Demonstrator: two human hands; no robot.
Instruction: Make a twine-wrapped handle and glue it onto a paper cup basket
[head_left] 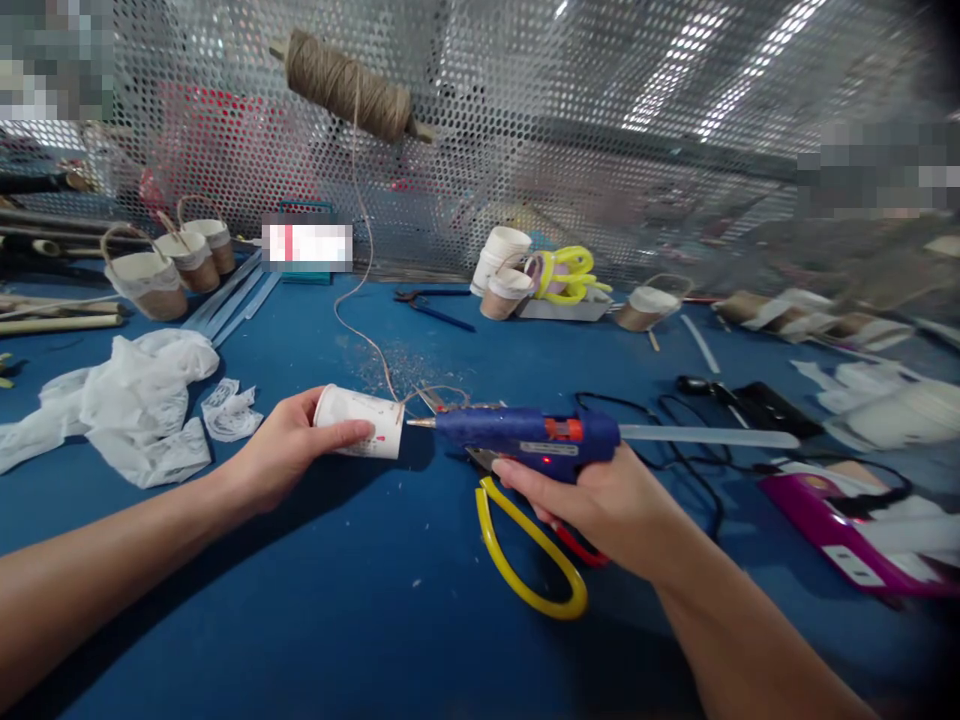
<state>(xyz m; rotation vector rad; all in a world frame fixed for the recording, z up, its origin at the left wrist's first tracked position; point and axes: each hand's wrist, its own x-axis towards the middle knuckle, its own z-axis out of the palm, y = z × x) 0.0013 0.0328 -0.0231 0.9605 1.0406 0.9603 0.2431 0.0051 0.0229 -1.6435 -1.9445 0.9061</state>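
Note:
My left hand (289, 448) is closed around a white paper cup (360, 421) held on its side, its bottom turned to the right. My right hand (600, 500) grips a blue hot glue gun (529, 437) with a glue stick (709, 436) poking out the back. The metal nozzle sits just at the cup's bottom edge. A strand of jute twine (367, 335) runs from the spool (349, 87) overhead down to the cup's base. Yellow-handled scissors (525, 570) lie on the blue table (360, 610) under my right hand.
Twine-wrapped cups with handles (169, 265) stand at back left, plain cups (501, 270) and yellow scissors (570, 272) at back centre. Crumpled white plastic (131, 405) lies left. A black cord (675, 455), a phone (776, 408) and a magenta box (847, 535) lie right. Perforated metal mesh (525, 120) closes the back.

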